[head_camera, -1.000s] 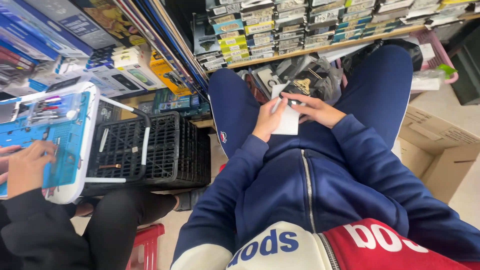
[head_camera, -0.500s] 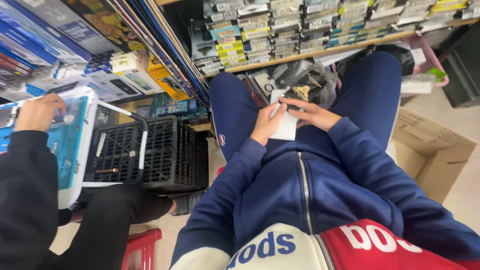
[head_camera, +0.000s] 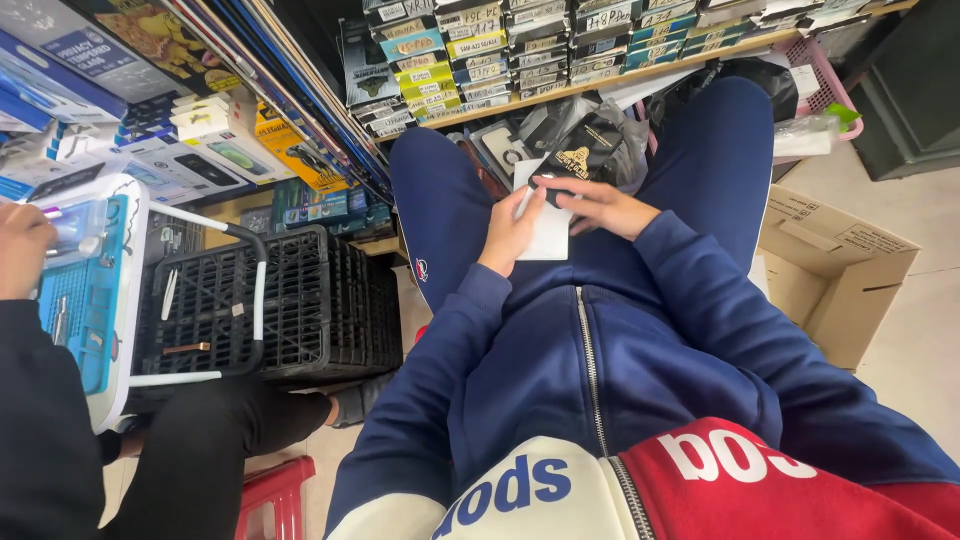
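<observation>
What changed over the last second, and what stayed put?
The co-worker's hand moved from the blue tray's lower edge up to its top. Unchanged: the left hand and right hand hold the white card on the lap; the black crate sits alongside.

black crate (head_camera: 260, 300) crowding the left, cardboard box (head_camera: 830, 270) right, packed shelf (head_camera: 560, 50) ahead

A small retail shop, crowded and stock-heavy. Shown by a wooden shelf (head_camera: 640, 72) packed with rows of small labelled boxes (head_camera: 500, 45), flat boxed goods stacked upright (head_camera: 180, 150) on the left, a black plastic shopping basket (head_camera: 290, 300) on the floor, and an open cardboard carton (head_camera: 835, 270) beside it.
</observation>
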